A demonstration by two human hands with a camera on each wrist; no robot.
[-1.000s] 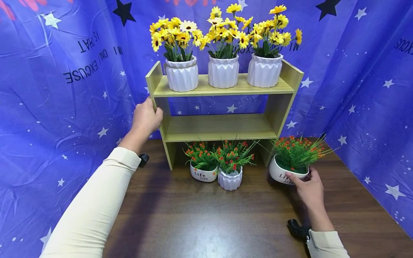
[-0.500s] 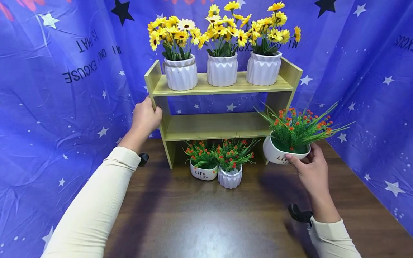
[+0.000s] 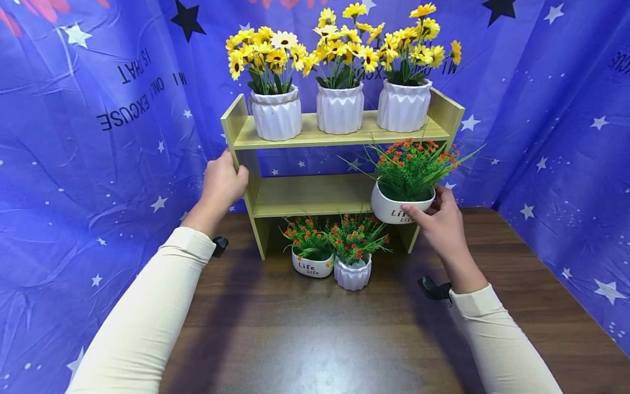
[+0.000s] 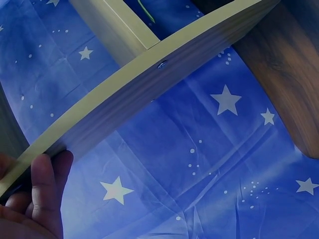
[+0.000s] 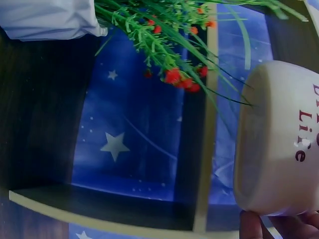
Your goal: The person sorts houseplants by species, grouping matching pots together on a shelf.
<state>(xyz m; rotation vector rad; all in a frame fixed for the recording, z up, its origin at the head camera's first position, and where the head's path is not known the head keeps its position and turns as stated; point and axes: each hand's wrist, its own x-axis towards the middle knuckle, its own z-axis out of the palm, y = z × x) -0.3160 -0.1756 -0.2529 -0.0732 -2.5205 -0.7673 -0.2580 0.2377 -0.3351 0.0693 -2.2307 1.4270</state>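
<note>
My right hand (image 3: 439, 221) grips the right end of a white oval flowerpot (image 3: 402, 208) lettered "Life", holding it up before the right part of the middle shelf (image 3: 315, 194). Red flowers and long grass blades rise from it. In the right wrist view the same flowerpot (image 5: 281, 139) shows its underside, with fingers (image 5: 250, 226) at its edge. My left hand (image 3: 222, 180) holds the left side panel of the wooden rack (image 3: 239, 123). The left wrist view shows fingers (image 4: 44, 184) against that panel (image 4: 107, 107).
Three white pleated pots (image 3: 340, 112) of yellow flowers stand on the top shelf. Below, at the rack's foot, another "Life" pot (image 3: 311, 265) and a small pleated pot (image 3: 352, 275) stand on the brown table (image 3: 315, 328). A blue star-patterned curtain (image 3: 123, 164) hangs behind.
My right hand has lifted the oval flowerpot from near the table, then carried it left to the middle shelf's front. The left hand stays on the rack's side.
</note>
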